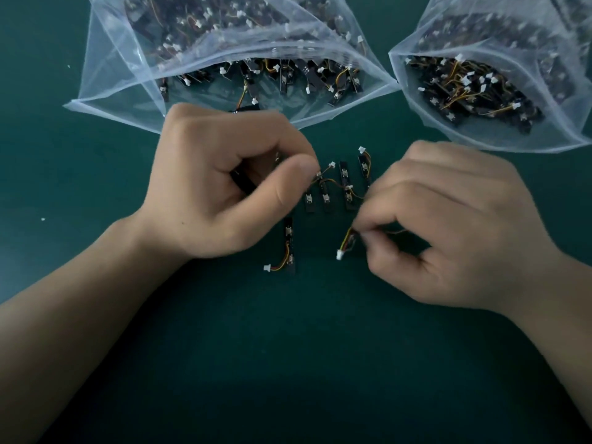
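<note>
Several small black circuit strips [344, 184] with orange-yellow wires and white plugs lie in a row on the dark green mat [288, 363]. My left hand [224, 184] is curled round a black strip [242, 184], its thumb tip near a wire at the row's left end. My right hand [448, 229] pinches the wired end of another strip [350, 240], whose white plug [339, 254] hangs below the fingertips. One more strip [290, 245] lies alone below the row, with a white plug at its lower left.
Two open clear plastic bags hold many such strips: a large bag [134, 100] at the top centre-left and a second bag [416, 100] at the top right. Small white specks lie on the mat at left.
</note>
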`<state>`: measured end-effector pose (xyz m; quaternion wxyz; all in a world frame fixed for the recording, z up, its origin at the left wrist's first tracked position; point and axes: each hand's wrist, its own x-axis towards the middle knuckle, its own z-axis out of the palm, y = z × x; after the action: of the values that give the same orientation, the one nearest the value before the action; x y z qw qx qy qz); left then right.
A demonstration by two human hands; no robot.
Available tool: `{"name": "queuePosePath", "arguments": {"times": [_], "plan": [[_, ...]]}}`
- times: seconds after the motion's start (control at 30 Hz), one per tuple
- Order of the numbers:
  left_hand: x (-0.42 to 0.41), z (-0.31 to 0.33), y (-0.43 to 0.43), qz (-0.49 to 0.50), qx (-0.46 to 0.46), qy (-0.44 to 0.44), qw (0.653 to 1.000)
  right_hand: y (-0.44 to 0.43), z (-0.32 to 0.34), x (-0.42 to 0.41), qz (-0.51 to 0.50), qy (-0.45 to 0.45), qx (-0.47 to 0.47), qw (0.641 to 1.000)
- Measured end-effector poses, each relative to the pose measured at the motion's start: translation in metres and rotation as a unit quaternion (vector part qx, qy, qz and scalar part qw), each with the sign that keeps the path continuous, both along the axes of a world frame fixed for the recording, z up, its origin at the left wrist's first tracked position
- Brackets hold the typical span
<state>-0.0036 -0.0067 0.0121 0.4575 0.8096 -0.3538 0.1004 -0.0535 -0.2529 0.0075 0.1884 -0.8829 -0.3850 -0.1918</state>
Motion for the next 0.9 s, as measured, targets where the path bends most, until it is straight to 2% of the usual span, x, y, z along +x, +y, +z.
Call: {"name": "queuePosePath", "arguments": {"times": [0.2,0.9], "plan": [[0.003,-0.001,-0.002,0.057,0.0,-0.027,0.998,-0.007,-0.012,-0.02,0.022,-0.016,-0.04,0.999],[0.003,-0.003,-0.001,0.055,0.001,-0.033,0.998,0.005,-0.008,-0.032,0.018,-0.02,-0.062,0.998]]}}
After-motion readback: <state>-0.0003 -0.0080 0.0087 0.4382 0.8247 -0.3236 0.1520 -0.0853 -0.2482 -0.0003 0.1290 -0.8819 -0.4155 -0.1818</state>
